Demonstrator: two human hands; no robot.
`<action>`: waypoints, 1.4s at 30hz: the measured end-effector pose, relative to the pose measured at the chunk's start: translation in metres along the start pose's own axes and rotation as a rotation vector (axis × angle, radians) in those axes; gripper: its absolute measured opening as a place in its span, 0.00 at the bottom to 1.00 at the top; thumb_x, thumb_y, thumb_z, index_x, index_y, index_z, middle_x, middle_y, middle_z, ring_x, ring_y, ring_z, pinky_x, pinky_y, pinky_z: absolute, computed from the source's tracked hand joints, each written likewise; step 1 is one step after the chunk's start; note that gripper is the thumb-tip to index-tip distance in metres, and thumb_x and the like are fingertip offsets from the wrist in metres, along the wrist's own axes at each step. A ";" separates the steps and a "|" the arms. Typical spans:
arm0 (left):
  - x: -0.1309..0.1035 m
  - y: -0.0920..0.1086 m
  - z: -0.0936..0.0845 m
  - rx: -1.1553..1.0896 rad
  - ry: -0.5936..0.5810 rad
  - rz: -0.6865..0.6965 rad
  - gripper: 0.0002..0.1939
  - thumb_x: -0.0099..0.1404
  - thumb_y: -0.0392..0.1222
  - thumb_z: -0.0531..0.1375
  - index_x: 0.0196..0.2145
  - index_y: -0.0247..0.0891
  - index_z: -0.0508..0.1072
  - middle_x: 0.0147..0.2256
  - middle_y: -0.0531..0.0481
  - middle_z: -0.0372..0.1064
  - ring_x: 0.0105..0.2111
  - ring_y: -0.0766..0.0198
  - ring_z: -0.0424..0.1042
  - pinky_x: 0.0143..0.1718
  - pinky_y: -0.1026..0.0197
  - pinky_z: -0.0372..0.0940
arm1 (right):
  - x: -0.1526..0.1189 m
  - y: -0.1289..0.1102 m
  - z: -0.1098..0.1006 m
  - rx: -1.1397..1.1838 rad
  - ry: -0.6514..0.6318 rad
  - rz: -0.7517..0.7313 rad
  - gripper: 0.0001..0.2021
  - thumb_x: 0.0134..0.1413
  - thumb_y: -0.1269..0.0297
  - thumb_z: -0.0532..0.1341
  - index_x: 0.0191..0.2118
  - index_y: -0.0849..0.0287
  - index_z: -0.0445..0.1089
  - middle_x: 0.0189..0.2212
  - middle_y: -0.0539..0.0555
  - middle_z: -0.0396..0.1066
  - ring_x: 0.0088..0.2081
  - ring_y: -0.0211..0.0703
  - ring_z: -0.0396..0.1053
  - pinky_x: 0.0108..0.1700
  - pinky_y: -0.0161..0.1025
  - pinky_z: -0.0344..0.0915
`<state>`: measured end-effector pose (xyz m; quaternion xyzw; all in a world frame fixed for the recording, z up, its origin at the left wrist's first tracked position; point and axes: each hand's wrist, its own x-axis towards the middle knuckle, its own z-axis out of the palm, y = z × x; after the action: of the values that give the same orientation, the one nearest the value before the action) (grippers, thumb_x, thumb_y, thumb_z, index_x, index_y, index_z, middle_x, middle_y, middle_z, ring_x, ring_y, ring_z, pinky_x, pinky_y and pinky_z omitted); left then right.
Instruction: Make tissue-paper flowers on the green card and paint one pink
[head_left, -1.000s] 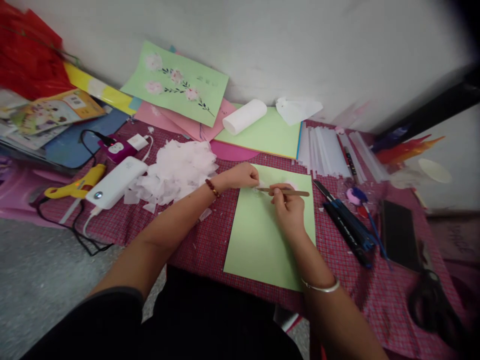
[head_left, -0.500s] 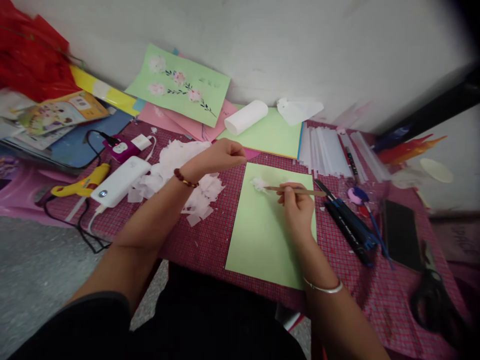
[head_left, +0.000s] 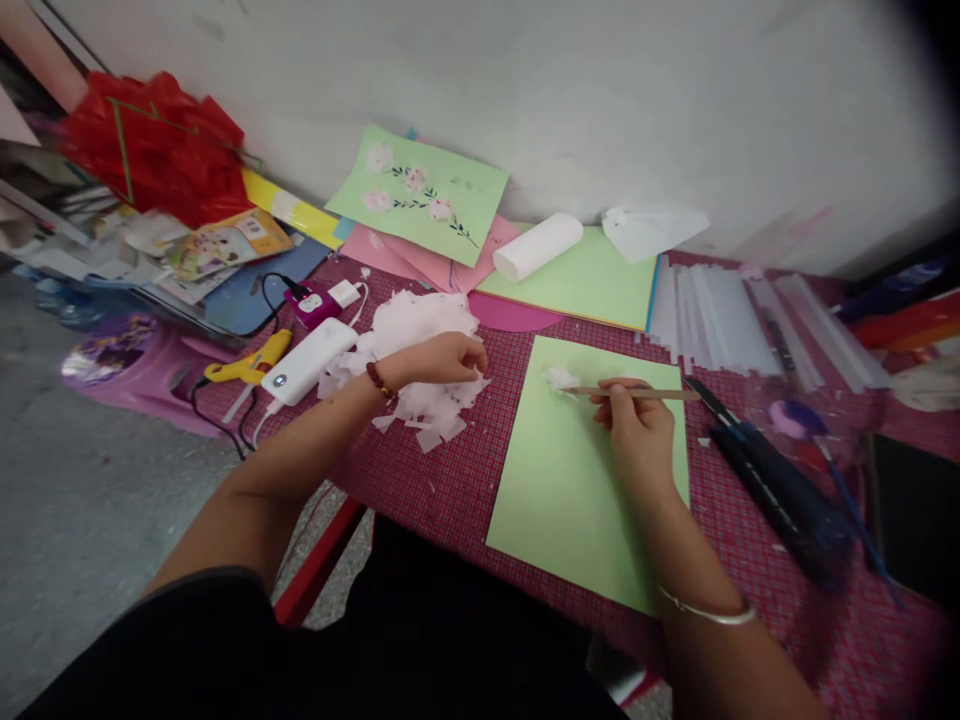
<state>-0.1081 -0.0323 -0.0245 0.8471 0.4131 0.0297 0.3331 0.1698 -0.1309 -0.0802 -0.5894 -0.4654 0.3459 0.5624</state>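
Observation:
My right hand point(head_left: 637, 430) grips a thin brown wooden stick point(head_left: 679, 394) between thumb and fingers. The stick's tip meets a small white paper flower point(head_left: 559, 379) near the top left of a light green sheet point(head_left: 559, 500). My left hand point(head_left: 452, 358) hovers at the right side of a heap of white paper pieces point(head_left: 420, 318). Its fingers are loosely curled with a gap at the tips, and nothing shows in them. At the back, a green card point(head_left: 480, 200) bears pink and white flowers with dark painted stems.
Left lie a white power bank point(head_left: 309, 360), a yellow glue gun point(head_left: 251, 362) with cables and a purple plug adapter point(head_left: 313, 308). A white paper roll point(head_left: 540, 247) rests behind. Translucent glue sticks point(head_left: 724, 320), dark pens point(head_left: 772, 490) and a blue brush point(head_left: 855, 510) are on the right.
My left hand has moved from beside the green sheet's top left back over the white paper heap. My right hand keeps the stick at the flower. The camera view has turned left.

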 end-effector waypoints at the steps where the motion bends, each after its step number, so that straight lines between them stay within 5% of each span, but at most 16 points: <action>1: 0.000 0.002 0.002 0.036 -0.031 0.019 0.12 0.53 0.35 0.58 0.36 0.35 0.75 0.30 0.51 0.70 0.28 0.67 0.66 0.29 0.66 0.56 | 0.001 0.000 0.000 0.007 0.005 0.000 0.10 0.59 0.57 0.57 0.35 0.58 0.71 0.25 0.50 0.70 0.22 0.37 0.64 0.24 0.36 0.60; 5: -0.008 0.011 0.008 0.158 -0.108 0.074 0.16 0.50 0.36 0.61 0.39 0.35 0.72 0.35 0.49 0.69 0.31 0.65 0.65 0.32 0.64 0.57 | 0.002 -0.001 0.000 0.020 0.014 0.002 0.10 0.58 0.57 0.58 0.34 0.58 0.71 0.25 0.50 0.69 0.22 0.36 0.63 0.23 0.35 0.60; 11: -0.017 0.020 0.023 0.251 0.135 -0.064 0.03 0.53 0.36 0.58 0.28 0.37 0.65 0.28 0.50 0.66 0.27 0.65 0.60 0.29 0.62 0.52 | 0.002 0.004 -0.001 0.041 0.009 0.002 0.11 0.58 0.56 0.59 0.34 0.57 0.71 0.25 0.50 0.69 0.22 0.37 0.64 0.23 0.36 0.60; 17: -0.020 0.011 0.016 -0.019 0.095 -0.093 0.04 0.54 0.32 0.55 0.23 0.37 0.65 0.23 0.54 0.64 0.24 0.68 0.61 0.27 0.64 0.53 | 0.003 0.004 -0.002 0.076 0.015 0.016 0.09 0.58 0.57 0.59 0.34 0.56 0.71 0.25 0.51 0.69 0.21 0.38 0.63 0.22 0.37 0.57; 24: -0.022 0.011 0.004 -0.305 0.069 -0.067 0.04 0.55 0.35 0.56 0.30 0.35 0.69 0.25 0.54 0.66 0.24 0.70 0.62 0.26 0.66 0.55 | 0.005 0.005 -0.003 0.108 0.035 0.036 0.10 0.57 0.55 0.60 0.35 0.55 0.71 0.24 0.52 0.70 0.21 0.40 0.63 0.21 0.38 0.56; 29: -0.019 0.015 0.005 -0.016 0.047 -0.109 0.11 0.54 0.36 0.57 0.36 0.34 0.74 0.27 0.52 0.69 0.26 0.68 0.63 0.28 0.65 0.55 | 0.003 0.001 -0.003 0.110 0.046 0.045 0.10 0.57 0.56 0.60 0.34 0.57 0.71 0.24 0.51 0.70 0.21 0.37 0.63 0.22 0.36 0.57; 33: -0.018 0.011 0.008 0.123 0.013 -0.129 0.04 0.52 0.34 0.57 0.27 0.35 0.72 0.24 0.53 0.69 0.25 0.67 0.64 0.28 0.64 0.54 | 0.003 0.001 -0.003 0.111 0.041 0.045 0.10 0.57 0.57 0.59 0.34 0.58 0.71 0.24 0.50 0.70 0.21 0.36 0.63 0.22 0.34 0.57; 42: -0.020 0.032 -0.013 -0.333 0.060 0.008 0.05 0.54 0.37 0.60 0.25 0.36 0.66 0.23 0.56 0.63 0.24 0.72 0.60 0.26 0.67 0.54 | 0.004 0.003 -0.003 0.132 0.053 0.035 0.11 0.57 0.56 0.59 0.35 0.58 0.71 0.24 0.50 0.71 0.20 0.34 0.63 0.22 0.34 0.56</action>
<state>-0.1037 -0.0537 0.0084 0.7804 0.4090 0.1244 0.4564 0.1739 -0.1280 -0.0822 -0.5682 -0.4162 0.3700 0.6058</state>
